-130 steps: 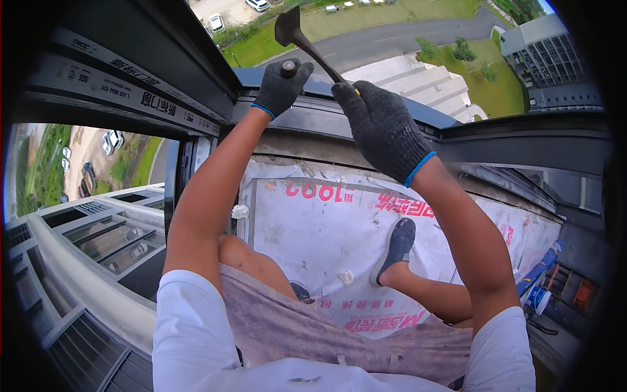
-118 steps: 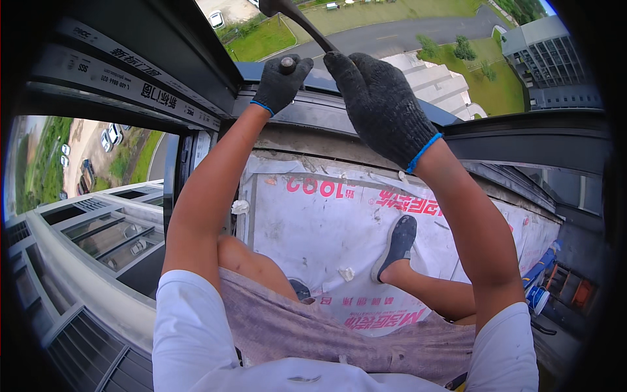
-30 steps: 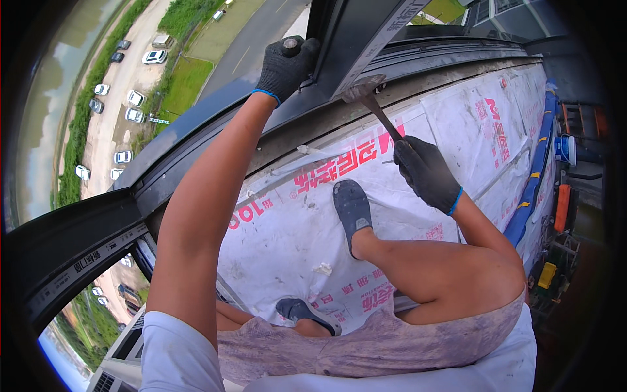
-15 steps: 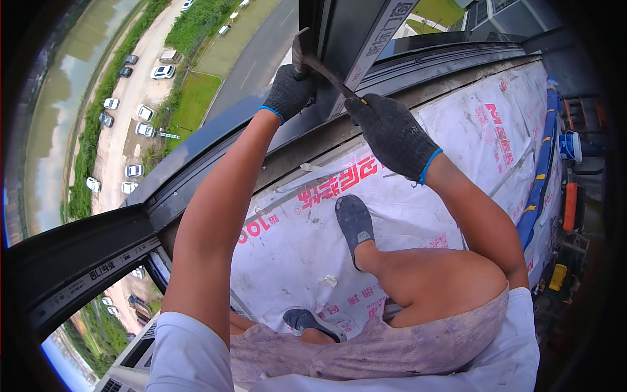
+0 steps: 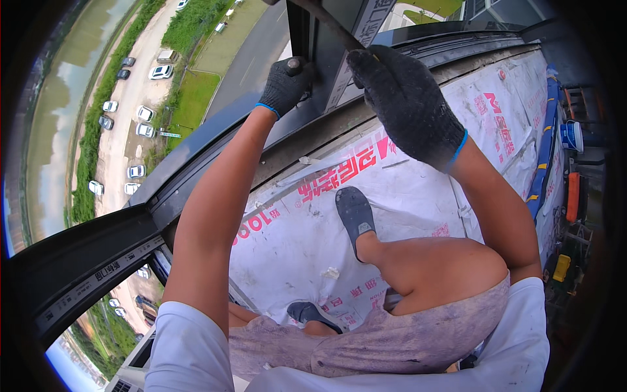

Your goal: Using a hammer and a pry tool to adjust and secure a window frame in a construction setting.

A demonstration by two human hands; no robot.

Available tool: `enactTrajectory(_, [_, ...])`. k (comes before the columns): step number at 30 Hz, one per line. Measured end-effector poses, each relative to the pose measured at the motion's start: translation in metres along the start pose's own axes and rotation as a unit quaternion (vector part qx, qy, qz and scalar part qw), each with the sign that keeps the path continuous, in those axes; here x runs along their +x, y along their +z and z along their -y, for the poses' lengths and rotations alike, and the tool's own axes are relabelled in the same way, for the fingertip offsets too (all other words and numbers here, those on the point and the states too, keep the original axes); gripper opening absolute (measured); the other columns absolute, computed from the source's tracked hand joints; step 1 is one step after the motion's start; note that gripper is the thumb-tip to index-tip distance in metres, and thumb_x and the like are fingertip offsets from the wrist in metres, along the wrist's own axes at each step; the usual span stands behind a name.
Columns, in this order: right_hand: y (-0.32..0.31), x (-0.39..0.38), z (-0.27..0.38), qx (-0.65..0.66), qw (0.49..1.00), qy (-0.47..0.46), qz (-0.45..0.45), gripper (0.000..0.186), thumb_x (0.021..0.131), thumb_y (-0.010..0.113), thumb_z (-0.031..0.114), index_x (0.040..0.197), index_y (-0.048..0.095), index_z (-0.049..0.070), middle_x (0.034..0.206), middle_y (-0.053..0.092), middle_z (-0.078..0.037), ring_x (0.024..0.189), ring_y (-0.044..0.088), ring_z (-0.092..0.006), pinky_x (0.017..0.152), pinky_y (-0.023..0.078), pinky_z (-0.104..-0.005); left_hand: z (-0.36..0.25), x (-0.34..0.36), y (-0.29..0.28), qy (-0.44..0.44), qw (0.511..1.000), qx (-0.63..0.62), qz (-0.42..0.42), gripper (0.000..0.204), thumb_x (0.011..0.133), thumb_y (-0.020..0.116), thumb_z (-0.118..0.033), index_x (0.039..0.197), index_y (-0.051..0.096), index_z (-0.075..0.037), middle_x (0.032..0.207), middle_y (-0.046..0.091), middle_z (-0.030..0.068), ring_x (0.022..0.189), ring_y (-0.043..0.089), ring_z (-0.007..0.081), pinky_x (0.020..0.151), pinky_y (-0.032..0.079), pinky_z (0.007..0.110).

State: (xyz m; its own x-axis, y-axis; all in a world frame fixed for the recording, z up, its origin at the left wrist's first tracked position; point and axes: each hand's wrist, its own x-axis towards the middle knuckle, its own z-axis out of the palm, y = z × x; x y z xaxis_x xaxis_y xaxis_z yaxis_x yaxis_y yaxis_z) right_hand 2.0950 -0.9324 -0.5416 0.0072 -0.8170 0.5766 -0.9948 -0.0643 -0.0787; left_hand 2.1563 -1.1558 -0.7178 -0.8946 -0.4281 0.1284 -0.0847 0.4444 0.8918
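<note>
A dark knitted glove with a blue cuff covers my left hand [image 5: 285,86]. Its fingers are closed in a fist against the dark window frame post [image 5: 321,72], and the round end of some tool [image 5: 294,63] pokes out at the top; the rest of that tool is hidden. My right hand [image 5: 411,104], gloved alike, grips a hammer [image 5: 332,26] by its handle. The hammer is raised above and away from the left fist, its head partly cut off at the upper edge.
White printed sheeting [image 5: 418,196] covers the surface under my feet in dark clogs [image 5: 356,212]. Beyond the dark sill [image 5: 176,193] lies a deep drop to a road and parked cars. At right are a blue-and-white bucket [image 5: 571,136] and an orange object [image 5: 573,196].
My right hand has lifted the hammer up from beside the left fist, uncovering the round tool end. My left hand stays nearly in place at the post.
</note>
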Motion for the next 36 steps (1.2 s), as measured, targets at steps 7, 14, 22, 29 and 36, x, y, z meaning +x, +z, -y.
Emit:
enactTrajectory(7, [0.034,-0.021,-0.005,0.085,0.899,0.226,0.365,0.054,0.091,0.058,0.005,0.144,0.047,0.004,0.105,0.063,-0.022,0.101,0.062,-0.0368,0.087,0.051,-0.0481,0.007,-0.007,0.007,0.021,0.998,-0.026,-0.051,0.027,0.093,0.063,-0.025,0.082,0.069,0.000,0.066,0.064,0.0129,0.060,0.061,0.0181,0.061,0.050,0.037])
enactTrajectory(14, [0.011,-0.009,0.012,0.208,0.947,0.243,0.027,0.030,0.099,0.056,0.011,0.128,0.056,0.002,0.090,0.063,-0.019,0.079,0.067,-0.0323,0.068,0.054,-0.0428,-0.012,-0.002,0.004,-0.013,0.999,-0.033,-0.009,0.026,0.093,0.062,-0.024,0.082,0.069,-0.001,0.066,0.065,0.0137,0.061,0.061,0.0189,0.062,0.050,0.038])
enactTrajectory(22, [0.017,-0.007,0.016,0.015,0.999,0.014,-0.033,0.023,0.102,0.053,0.016,0.120,0.060,0.004,0.081,0.062,-0.018,0.076,0.066,-0.0336,0.066,0.054,-0.0466,0.001,-0.002,0.003,0.007,0.999,-0.020,-0.029,0.026,0.091,0.062,-0.025,0.084,0.069,-0.002,0.068,0.065,0.0153,0.063,0.065,0.0224,0.063,0.052,0.038])
enactTrajectory(29, [0.041,-0.026,-0.008,-0.012,0.982,0.054,0.183,0.047,0.090,0.061,0.007,0.135,0.053,0.000,0.100,0.065,-0.021,0.087,0.064,-0.0361,0.078,0.053,-0.0475,0.019,0.002,0.000,0.032,0.999,-0.009,-0.029,0.026,0.091,0.063,-0.025,0.084,0.070,-0.002,0.067,0.066,0.0145,0.064,0.066,0.0222,0.063,0.051,0.037])
enactTrajectory(36, [0.064,-0.056,-0.008,0.000,0.976,0.067,0.206,0.053,0.087,0.061,0.003,0.139,0.051,0.003,0.092,0.065,-0.021,0.081,0.067,-0.0382,0.071,0.055,-0.0496,0.011,-0.008,0.003,0.002,1.000,-0.008,-0.020,0.026,0.096,0.063,-0.024,0.093,0.072,0.001,0.075,0.070,0.0094,0.068,0.065,0.0158,0.065,0.051,0.033])
